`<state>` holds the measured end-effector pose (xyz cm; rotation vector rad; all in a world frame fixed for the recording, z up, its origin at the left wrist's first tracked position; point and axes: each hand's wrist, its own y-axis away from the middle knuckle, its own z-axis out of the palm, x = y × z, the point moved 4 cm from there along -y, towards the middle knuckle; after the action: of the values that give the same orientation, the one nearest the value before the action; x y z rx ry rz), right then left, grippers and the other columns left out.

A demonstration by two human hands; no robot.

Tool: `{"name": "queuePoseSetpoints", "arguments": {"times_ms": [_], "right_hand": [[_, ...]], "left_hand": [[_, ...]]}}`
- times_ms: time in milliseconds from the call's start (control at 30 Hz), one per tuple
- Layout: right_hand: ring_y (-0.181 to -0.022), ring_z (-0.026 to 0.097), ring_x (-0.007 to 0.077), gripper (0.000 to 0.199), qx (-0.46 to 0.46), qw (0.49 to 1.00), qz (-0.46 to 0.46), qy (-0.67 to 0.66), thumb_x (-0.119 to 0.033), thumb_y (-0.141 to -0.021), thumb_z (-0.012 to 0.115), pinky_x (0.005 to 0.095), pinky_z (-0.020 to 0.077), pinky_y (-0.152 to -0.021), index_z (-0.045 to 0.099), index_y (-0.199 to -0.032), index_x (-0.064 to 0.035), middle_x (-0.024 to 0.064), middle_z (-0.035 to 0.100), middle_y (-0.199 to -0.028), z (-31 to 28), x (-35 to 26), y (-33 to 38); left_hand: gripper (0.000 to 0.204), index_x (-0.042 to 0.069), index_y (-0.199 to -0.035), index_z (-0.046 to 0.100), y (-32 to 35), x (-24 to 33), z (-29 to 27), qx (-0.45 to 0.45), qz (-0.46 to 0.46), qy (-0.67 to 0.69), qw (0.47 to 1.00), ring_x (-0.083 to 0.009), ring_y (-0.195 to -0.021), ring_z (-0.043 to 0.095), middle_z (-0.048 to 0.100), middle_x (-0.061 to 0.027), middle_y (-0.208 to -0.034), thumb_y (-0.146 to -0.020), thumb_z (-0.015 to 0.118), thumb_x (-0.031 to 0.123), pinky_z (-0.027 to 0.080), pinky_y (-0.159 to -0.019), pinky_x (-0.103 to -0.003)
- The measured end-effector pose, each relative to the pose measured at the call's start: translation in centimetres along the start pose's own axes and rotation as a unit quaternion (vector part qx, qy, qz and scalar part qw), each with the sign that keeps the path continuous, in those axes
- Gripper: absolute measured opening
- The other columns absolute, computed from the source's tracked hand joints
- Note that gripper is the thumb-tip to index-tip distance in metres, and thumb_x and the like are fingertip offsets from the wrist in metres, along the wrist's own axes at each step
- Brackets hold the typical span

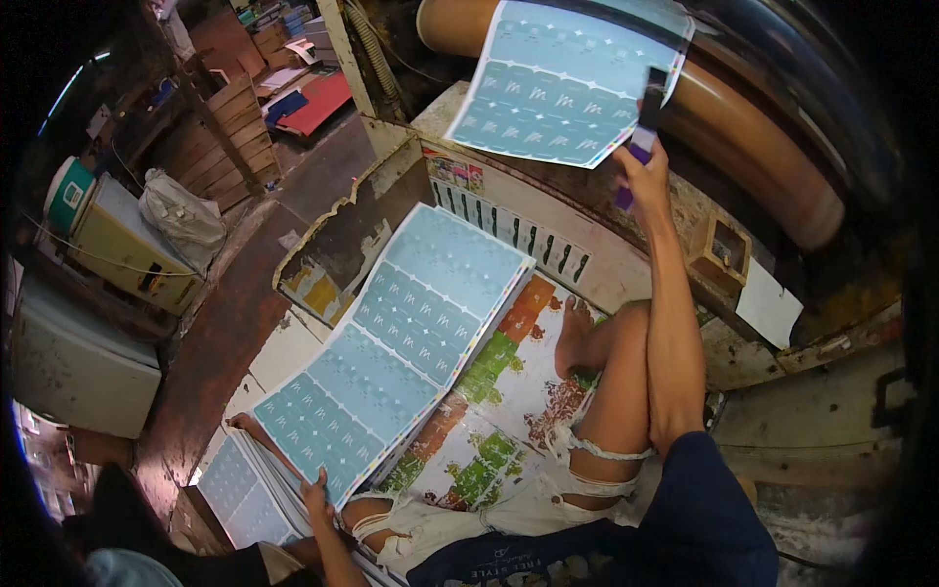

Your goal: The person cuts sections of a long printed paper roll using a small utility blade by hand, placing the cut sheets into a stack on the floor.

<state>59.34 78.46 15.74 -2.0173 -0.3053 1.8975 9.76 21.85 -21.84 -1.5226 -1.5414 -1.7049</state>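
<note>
My right hand (pixel 646 174), arm stretched forward, is closed round a flat brush (pixel 644 137) with a purple handle, pale metal band and dark bristles. The brush is at the right edge of a teal printed sheet (pixel 553 88) that lies against a large brown roller (pixel 768 147). Near my lap, my left hand (pixel 317 501) grips the near edge of a long teal printed sheet (pixel 401 333) with its thumb on top. This sheet slopes away from me across the left side; how many lie under it cannot be told.
More printed sheets (pixel 240 489) are piled at lower left. A patterned sheet (pixel 489 430) covers the surface under my bent leg. A small wooden box (pixel 719 249) and white paper (pixel 768 303) sit below the roller. A yellowish cabinet (pixel 132 245) stands at far left.
</note>
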Motion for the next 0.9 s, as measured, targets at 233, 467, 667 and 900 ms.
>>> {"name": "queuePoseSetpoints", "arguments": {"times_ms": [233,467,667,900], "right_hand": [[-0.062,0.045,0.0076,0.081,-0.051,0.922,-0.035,-0.383,-0.005,-0.082,0.047,0.0185,0.0331,-0.046,0.012,-0.154,-0.0204,0.0014,0.054,-0.081,4.3,-0.8,8.0],[-0.050,0.046,0.0136,0.022,0.024,0.895,0.080,-0.439,-0.018,-0.086,0.047,0.0213,0.0349,-0.041,0.061,-0.089,-0.0009,0.0083,0.062,-0.076,1.3,5.3,4.7],[-0.084,0.067,0.0251,0.035,-0.037,0.937,0.045,-0.345,-0.023,-0.095,0.038,0.0370,0.0555,-0.076,0.059,-0.108,0.0013,0.0166,0.067,-0.100,1.0,4.5,6.1],[-0.093,0.066,0.0258,0.042,-0.160,0.882,0.043,-0.442,-0.028,-0.097,0.037,0.0359,0.0556,-0.082,0.056,-0.119,0.0023,0.0159,0.065,-0.110,4.9,1.3,11.2]], "left_hand": [[0.045,-0.007,-0.125,0.048,-6.4,-7.2,-1.7,-0.068,0.019,0.093,0.993,-0.0216,-0.093,0.060,0.063,-0.0107,-0.107,-0.085,0.065,-0.003,0.050,-0.084,-0.033],[0.129,0.002,-0.148,0.002,-7.8,-7.0,-0.2,0.060,0.190,-0.396,0.897,-0.0397,-0.127,0.041,0.035,-0.0269,-0.139,-0.059,0.089,0.037,0.039,-0.105,-0.042],[0.145,0.019,-0.149,-0.020,-3.0,-4.8,6.8,0.022,-0.011,-0.604,0.796,-0.0500,-0.137,0.022,-0.014,-0.0352,-0.150,-0.056,0.091,0.033,0.034,-0.109,-0.052],[0.122,0.031,-0.148,-0.021,-5.5,-14.4,1.2,0.101,-0.126,-0.404,0.900,-0.0480,-0.127,0.041,-0.005,-0.0384,-0.150,-0.076,0.078,0.018,0.035,-0.103,-0.060]]}}
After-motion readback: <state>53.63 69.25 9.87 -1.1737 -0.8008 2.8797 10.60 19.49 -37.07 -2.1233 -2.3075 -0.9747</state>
